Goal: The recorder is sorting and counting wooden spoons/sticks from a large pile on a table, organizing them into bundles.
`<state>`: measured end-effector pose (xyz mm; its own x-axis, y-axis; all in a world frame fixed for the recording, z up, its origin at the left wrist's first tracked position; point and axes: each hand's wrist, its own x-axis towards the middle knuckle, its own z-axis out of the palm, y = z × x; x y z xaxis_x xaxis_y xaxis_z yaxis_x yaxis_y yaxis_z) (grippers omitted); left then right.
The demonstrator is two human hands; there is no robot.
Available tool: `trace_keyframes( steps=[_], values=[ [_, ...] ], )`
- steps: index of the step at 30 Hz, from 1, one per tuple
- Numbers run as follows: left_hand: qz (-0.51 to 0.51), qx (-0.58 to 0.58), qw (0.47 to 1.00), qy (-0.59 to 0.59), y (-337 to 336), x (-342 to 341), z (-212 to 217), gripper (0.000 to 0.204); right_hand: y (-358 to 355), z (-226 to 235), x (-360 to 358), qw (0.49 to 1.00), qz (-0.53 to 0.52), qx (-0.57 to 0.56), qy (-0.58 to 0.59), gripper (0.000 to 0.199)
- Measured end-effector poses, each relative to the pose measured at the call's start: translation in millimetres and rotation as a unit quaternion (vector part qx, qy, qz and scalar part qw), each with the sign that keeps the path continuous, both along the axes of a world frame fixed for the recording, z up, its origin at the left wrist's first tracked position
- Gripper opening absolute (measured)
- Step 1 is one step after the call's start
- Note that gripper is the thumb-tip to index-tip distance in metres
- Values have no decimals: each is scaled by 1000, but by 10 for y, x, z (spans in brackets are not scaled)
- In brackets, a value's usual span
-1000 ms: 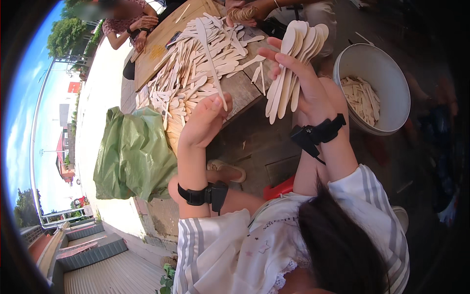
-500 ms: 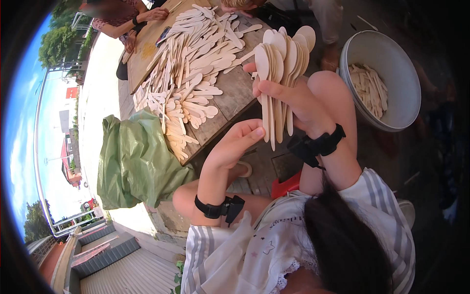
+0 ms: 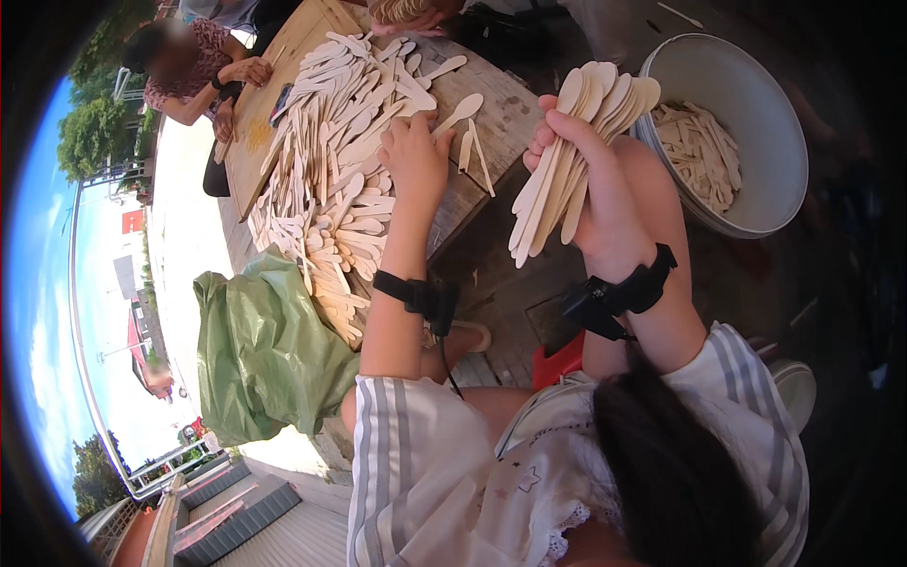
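My right hand [image 3: 597, 175] is closed round a thick bundle of pale wooden spoons [image 3: 614, 99]. Their rounded bowls fan out at the top, and the handles slant down to the left. Over the table my left hand [image 3: 416, 165] reaches into a heap of loose wooden spoons [image 3: 331, 113], fingers apart and slightly bent, touching the heap. Beside its thumb lies a single wooden spoon [image 3: 465, 108], its handle pointing toward the hand. Whether the fingertips grip anything is partly hidden.
The heap covers much of the wooden table [image 3: 501, 85]. A grey bucket [image 3: 784, 142] with wooden pieces stands at the right. A green plastic bag [image 3: 265, 350] hangs at the table's near left corner. Across the table, a person's hands [image 3: 248, 72] work; another person's hand [image 3: 416, 24] holds a bundle.
My left hand has left the bundle and moved up and forward to the heap. My right hand still holds the bundle, now tilted more, with handles toward the lower left.
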<state>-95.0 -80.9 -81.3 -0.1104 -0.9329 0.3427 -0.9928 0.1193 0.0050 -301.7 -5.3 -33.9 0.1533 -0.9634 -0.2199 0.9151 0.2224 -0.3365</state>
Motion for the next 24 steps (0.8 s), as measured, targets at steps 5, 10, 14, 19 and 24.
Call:
trace_keyframes(
  steps=[5,10,14,19,24],
  values=[
    [7,49,998,32,-162,7,-57,21,-32,-55,-80,1000,-24,-8,-1,28],
    [33,96,993,58,-227,57,-7,22,-11,33,-84,999,-27,-10,44,30],
    [47,84,983,157,-143,58,355,24,-2,61,-30,994,-37,-17,106,34],
    [-55,343,708,615,304,-39,903,33,11,65,-17,985,-12,-107,132,41],
    [-89,484,510,706,900,-122,849,38,171,193,133,961,104,-203,154,52]
  ],
)
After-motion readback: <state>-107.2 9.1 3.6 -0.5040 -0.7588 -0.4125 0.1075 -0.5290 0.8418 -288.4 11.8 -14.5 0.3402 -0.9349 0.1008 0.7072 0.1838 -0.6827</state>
